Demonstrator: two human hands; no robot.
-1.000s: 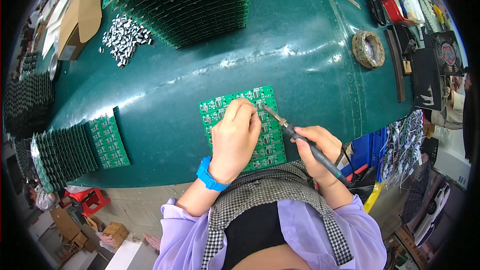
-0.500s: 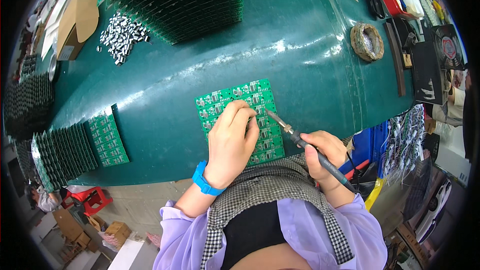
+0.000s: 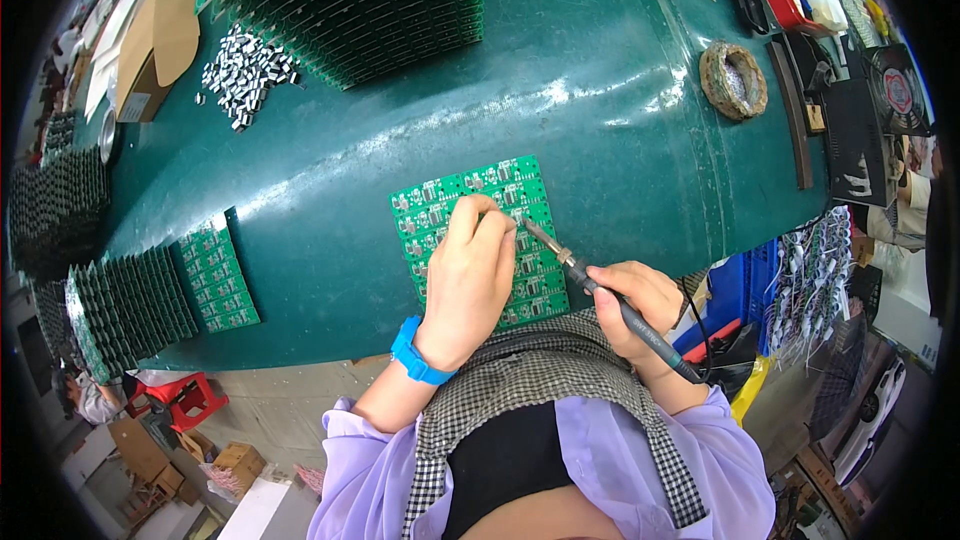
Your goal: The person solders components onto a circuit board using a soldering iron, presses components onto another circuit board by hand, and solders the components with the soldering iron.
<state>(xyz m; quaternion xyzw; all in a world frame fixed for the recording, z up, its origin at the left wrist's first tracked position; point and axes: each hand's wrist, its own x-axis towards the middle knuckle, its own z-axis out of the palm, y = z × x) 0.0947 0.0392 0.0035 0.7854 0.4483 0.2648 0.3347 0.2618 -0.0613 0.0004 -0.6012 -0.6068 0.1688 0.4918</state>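
A green circuit board panel (image 3: 420,202) with rows of small components lies on the green table near its front edge. My left hand (image 3: 468,270), a blue band at its wrist, is over the panel's middle. Its thumb and forefinger are pinched at the board; whatever is between them is hidden or too small to name. My right hand (image 3: 640,305) grips a soldering iron (image 3: 640,328) by its dark handle. The iron's metal tip points up and left, close to the left fingertips and at the panel's surface.
A tall stack of board panels (image 3: 370,15) stands at the back, beside a pile of small silver-and-black parts (image 3: 248,73). More stacked panels (image 3: 130,315) are at the left. A rough round holder (image 3: 733,82) and a black box (image 3: 858,140) sit at the right.
My right hand and the soldering iron have shifted slightly left, the tip now a little further across the board. The left hand's fingers have moved slightly upward.
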